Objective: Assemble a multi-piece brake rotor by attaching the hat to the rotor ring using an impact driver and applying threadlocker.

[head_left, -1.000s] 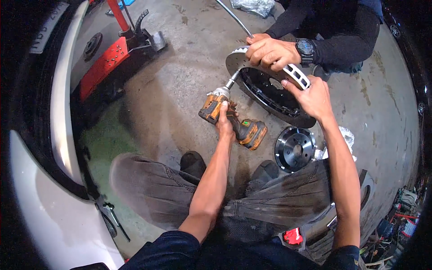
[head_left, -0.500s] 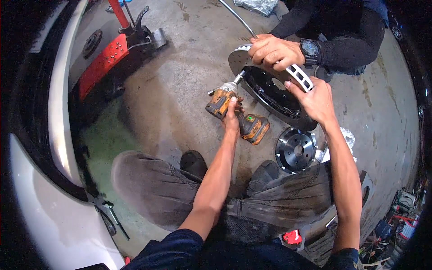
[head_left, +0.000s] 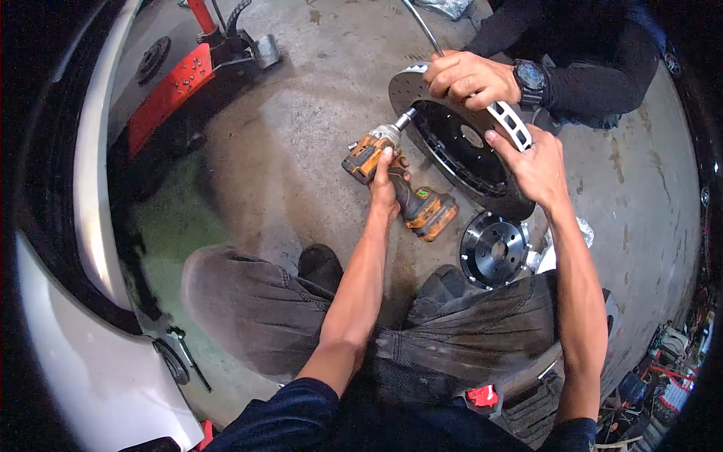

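My left hand is closed around the grip of a yellow-and-black cordless impact wrench. Its long socket meets the inner bolt ring of a drilled brake disc, which is held tilted above the floor. With my right hand I grip the disc's vented outer edge, thumb on the near side. Across from me, a co-worker's hand rests on the top of the disc, by a slim metal tool handle. What the tool's end engages is hidden.
A black round disc hub with studs lies on the floor near my foot, beside clear plastic wrapping. At left are a red jack with small bolts on it and a pale car panel. A ratchet-like tool lies near the panel.
The disc, both my hands and the co-worker's hand sit slightly further right in view. The impact wrench's socket stays against the disc's bolt ring, and all grips are kept.
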`<move>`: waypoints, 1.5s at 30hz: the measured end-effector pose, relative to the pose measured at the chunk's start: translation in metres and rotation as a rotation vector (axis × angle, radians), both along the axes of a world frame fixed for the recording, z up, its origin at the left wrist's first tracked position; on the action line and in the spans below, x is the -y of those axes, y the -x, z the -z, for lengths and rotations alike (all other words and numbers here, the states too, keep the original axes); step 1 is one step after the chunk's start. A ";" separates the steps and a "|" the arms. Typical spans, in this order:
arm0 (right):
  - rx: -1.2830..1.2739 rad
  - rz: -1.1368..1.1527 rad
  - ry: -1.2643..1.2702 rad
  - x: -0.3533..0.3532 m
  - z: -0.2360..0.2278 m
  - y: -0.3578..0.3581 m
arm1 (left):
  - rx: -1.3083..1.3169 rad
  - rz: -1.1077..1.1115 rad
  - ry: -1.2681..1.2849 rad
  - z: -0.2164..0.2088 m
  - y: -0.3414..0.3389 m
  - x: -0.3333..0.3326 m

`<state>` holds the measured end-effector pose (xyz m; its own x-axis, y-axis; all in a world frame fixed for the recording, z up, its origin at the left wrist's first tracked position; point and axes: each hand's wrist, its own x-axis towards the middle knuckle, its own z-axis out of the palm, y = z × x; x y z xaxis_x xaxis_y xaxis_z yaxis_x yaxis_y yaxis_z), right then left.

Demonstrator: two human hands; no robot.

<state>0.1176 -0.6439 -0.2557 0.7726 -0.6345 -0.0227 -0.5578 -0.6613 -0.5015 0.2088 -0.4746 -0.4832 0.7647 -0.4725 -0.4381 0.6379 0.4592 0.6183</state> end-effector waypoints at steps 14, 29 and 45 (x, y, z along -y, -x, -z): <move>-0.021 -0.020 -0.030 0.004 -0.001 0.002 | 0.082 -0.060 -0.007 0.004 0.000 0.001; 0.092 0.000 0.152 0.000 -0.002 0.009 | 0.187 0.080 0.084 -0.002 0.003 -0.059; 0.085 0.310 -1.463 -0.039 -0.010 0.059 | 1.314 0.921 -0.405 -0.272 -0.026 -0.084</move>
